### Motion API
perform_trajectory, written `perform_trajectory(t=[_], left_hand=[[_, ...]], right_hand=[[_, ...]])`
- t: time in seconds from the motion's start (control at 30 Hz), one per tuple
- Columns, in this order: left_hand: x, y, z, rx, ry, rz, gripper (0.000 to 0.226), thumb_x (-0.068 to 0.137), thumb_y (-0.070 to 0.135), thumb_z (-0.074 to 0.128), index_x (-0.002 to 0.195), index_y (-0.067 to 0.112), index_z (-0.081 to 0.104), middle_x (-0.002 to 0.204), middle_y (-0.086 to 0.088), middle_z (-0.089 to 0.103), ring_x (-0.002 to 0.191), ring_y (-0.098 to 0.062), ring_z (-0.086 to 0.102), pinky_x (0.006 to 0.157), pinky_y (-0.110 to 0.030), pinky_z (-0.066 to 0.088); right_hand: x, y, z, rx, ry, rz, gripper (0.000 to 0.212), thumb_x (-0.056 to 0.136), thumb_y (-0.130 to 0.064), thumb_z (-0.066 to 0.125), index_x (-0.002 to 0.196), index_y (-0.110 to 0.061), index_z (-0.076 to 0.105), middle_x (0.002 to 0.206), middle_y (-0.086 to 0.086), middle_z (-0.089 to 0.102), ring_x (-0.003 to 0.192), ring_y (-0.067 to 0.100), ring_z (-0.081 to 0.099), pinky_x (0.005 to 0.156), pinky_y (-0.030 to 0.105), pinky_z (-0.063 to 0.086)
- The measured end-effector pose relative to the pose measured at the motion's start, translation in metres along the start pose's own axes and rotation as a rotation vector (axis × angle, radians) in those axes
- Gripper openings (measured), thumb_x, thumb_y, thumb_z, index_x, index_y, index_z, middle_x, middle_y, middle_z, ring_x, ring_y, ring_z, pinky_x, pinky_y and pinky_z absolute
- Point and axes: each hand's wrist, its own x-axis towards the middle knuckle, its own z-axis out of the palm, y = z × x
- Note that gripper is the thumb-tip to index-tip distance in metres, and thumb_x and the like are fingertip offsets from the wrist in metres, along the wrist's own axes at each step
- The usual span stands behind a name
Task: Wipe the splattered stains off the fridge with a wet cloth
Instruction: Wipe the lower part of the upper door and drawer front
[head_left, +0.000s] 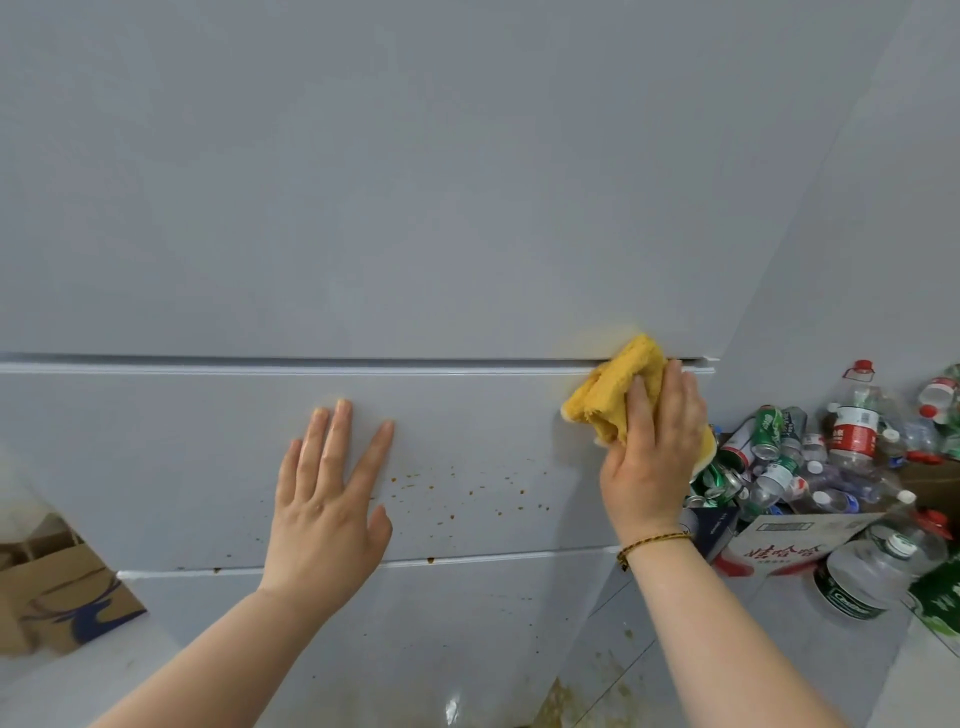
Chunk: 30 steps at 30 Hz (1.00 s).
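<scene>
Yellow cloth (615, 387); pale grey fridge (363, 208); brown-orange speckled stains (467, 491); red-labelled, green-labelled bottles (852, 431).

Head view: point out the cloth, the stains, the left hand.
cloth (608, 395): head view, yellow fold at its left end.
stains (471, 492): head view, a speck mid-way along the brown band.
left hand (324, 499): head view, back of the hand.
</scene>
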Motion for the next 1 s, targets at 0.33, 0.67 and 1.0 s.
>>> perform_trajectory(t=[0.33, 0.67, 1.0], left_hand=[[0.000, -0.014, -0.004, 0.034, -0.073, 0.053, 0.070, 0.072, 0.031, 0.035, 0.140, 0.021, 0.021, 0.155, 0.001, -0.014, 0.141, -0.010, -0.016, 0.112, -0.023, -0.011], [-0.017, -0.015, 0.001, 0.035, -0.051, -0.086, 0.069, 0.073, 0.031, 0.034, 0.139, 0.017, 0.020, 0.142, -0.019, 0.017, 0.140, -0.020, -0.006, 0.113, -0.029, -0.008], [-0.024, -0.021, 0.011, 0.012, -0.037, -0.100, 0.072, 0.070, 0.025, 0.050, 0.137, 0.012, 0.026, 0.143, -0.020, 0.013, 0.139, -0.022, -0.006, 0.097, -0.053, 0.027]], right_hand=[[-0.088, 0.007, 0.037, -0.150, -0.139, -0.746, 0.053, 0.097, -0.010, 0.022, 0.148, -0.015, 0.005, 0.156, 0.008, -0.003, 0.144, 0.025, 0.001, 0.118, 0.037, 0.004], [-0.043, 0.037, 0.020, -0.133, 0.016, -0.530, 0.067, 0.089, -0.008, 0.038, 0.148, -0.021, 0.007, 0.156, 0.003, -0.002, 0.144, 0.023, 0.002, 0.117, 0.039, 0.003], [-0.139, 0.041, 0.045, -0.148, -0.273, -0.921, 0.053, 0.096, -0.006, 0.018, 0.147, -0.011, 0.003, 0.156, 0.011, -0.006, 0.144, 0.028, -0.002, 0.116, 0.038, 0.005]])
